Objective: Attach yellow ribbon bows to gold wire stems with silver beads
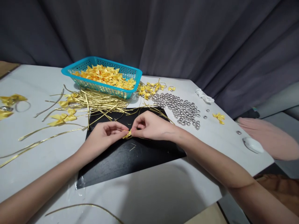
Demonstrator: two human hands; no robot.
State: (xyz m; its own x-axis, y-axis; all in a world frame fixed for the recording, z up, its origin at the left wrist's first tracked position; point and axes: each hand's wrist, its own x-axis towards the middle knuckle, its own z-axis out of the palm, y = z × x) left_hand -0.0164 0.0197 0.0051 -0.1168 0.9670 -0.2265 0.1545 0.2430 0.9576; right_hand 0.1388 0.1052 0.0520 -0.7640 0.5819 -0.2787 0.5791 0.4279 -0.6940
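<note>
Your left hand and right hand both pinch one small yellow ribbon bow above the black mat, with the silver bells lying beyond its far right corner.

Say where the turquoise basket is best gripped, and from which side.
On the turquoise basket, probably the out-turned rim of the left short end, approached from the left over bare table: the lip gives fingers a hold, while gold wires crowd the near long wall and yellow bows fill the inside.
</note>
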